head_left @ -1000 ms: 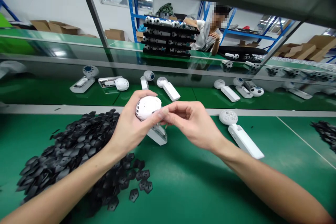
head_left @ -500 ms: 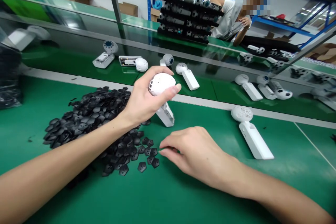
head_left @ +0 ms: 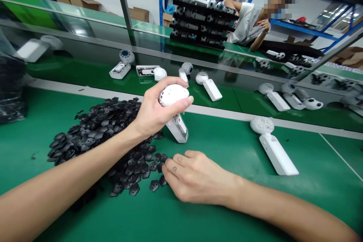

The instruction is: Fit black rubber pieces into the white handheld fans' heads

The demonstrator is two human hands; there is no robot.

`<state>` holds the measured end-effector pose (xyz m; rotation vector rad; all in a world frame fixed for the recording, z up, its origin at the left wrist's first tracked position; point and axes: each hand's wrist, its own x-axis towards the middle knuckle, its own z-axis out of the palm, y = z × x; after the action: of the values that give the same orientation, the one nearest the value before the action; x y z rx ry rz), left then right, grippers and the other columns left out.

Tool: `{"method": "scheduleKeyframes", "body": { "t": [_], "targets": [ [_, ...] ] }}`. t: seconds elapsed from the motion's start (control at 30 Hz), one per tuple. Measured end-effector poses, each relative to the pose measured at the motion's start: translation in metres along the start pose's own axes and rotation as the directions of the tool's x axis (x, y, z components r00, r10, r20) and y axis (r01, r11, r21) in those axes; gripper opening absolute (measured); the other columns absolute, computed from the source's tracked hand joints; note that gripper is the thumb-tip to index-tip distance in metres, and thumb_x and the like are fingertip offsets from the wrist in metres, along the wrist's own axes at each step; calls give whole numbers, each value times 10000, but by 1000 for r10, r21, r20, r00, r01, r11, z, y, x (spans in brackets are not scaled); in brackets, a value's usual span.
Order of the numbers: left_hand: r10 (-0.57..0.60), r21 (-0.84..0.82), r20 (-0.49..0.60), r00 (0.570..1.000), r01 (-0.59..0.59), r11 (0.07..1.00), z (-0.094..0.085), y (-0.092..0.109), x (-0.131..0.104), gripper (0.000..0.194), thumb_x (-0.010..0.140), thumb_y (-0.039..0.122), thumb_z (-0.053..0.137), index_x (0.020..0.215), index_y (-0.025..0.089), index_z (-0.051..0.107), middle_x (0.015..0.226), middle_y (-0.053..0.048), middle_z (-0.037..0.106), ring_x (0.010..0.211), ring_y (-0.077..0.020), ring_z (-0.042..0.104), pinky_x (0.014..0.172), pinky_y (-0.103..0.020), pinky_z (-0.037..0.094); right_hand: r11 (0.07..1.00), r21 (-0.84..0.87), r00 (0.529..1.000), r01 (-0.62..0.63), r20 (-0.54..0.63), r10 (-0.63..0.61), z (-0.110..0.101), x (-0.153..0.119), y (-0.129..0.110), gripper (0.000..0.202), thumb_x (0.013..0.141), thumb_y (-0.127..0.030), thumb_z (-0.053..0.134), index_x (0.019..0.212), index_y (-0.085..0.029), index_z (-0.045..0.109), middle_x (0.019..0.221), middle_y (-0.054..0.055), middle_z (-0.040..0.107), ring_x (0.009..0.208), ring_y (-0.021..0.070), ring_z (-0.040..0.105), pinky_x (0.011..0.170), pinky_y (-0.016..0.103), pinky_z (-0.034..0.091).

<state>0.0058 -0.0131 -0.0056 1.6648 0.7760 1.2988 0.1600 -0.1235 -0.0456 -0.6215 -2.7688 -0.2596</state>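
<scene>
A white device with a round head [head_left: 174, 95] and a box-shaped handle is held in my left hand [head_left: 154, 111], fingers and thumb wrapped round the head. Its handle slants down toward the green table. Beneath and beside my left forearm lies a large pile of black pentagon pieces [head_left: 99, 126]. My right hand [head_left: 193, 176] is at the right edge of this pile, fingers closed together and fingertips down by the loose pieces. Whatever those fingertips may hold is hidden. Farther right, another white device [head_left: 279, 155] rests on the table.
Several white devices [head_left: 212, 89] lie on the green strip [head_left: 238, 102] behind the pale table edge. A dark plastic bag [head_left: 11, 83] is at the left. Beyond stand a black rack [head_left: 198, 26] of ball-patterned devices and a seated person [head_left: 246, 19].
My right hand has moved left and slightly down to the loose pieces, its fingers now curled in. The left hand still holds the white device, whose handle has turned slightly.
</scene>
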Motion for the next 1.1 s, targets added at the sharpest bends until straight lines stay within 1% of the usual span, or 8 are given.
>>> {"method": "scheduleKeyframes", "body": {
  "t": [0.07,0.17,0.3,0.4,0.5,0.6,0.8,1.1],
  "targets": [
    [-30,-8,9,1000,30,1000,-2,0,-2,317,853,417,890,1083,261,736,916,-11,699,692,-185,697,646,-295,557,1000,-25,999,3,-39,-4,3,2,1,282,968,6,529,771,-150,657,700,54,625,633,191,598,452,337,319],
    [-42,8,9,999,42,999,-4,-1,-2,360,844,454,899,1100,266,730,974,-26,713,702,-188,698,637,-298,550,998,27,997,-63,43,62,-1,3,7,265,987,6,545,813,-155,663,717,43,660,639,191,633,471,314,374],
    [-54,51,-3,999,54,997,-6,-1,0,442,788,473,936,1091,251,702,972,-41,713,709,-191,680,613,-289,536,872,431,949,-233,-95,301,-30,0,28,109,1074,-125,651,1049,-141,755,948,62,807,798,174,746,674,274,559],
    [-39,76,-9,999,39,996,-4,2,2,461,719,425,979,1041,239,706,962,-38,709,744,-187,658,637,-279,537,650,713,786,-263,-232,573,-56,-2,46,118,1053,-166,717,1114,-178,817,993,48,838,854,172,781,807,282,617],
    [-117,1,-58,991,117,993,1,6,1,491,686,382,1003,1045,238,700,936,-19,700,746,-167,646,624,-252,526,346,904,602,-251,-134,787,-64,-1,60,74,958,-242,838,1024,-207,844,943,30,851,806,188,811,766,299,657],
    [-352,-237,-101,930,321,917,9,13,-2,544,680,407,1015,1061,237,666,857,15,672,669,-151,651,581,-250,541,121,972,516,-203,2,856,-57,2,67,246,823,-382,952,868,-184,814,813,38,832,746,216,816,712,318,672],
    [-591,-455,-31,806,515,726,16,27,-9,468,698,415,1006,882,182,645,842,-30,705,640,-141,640,503,-228,521,65,982,533,-176,40,845,-42,10,66,198,782,-345,960,801,-198,829,823,35,839,766,199,795,716,295,634],
    [-629,-488,-27,777,539,686,22,37,-16,503,652,442,1038,950,183,726,833,-22,674,657,-136,603,493,-221,501,171,958,516,-229,-29,856,-31,11,61,58,867,-297,877,891,-246,864,910,24,857,859,228,821,783,327,645]
  ]
}}
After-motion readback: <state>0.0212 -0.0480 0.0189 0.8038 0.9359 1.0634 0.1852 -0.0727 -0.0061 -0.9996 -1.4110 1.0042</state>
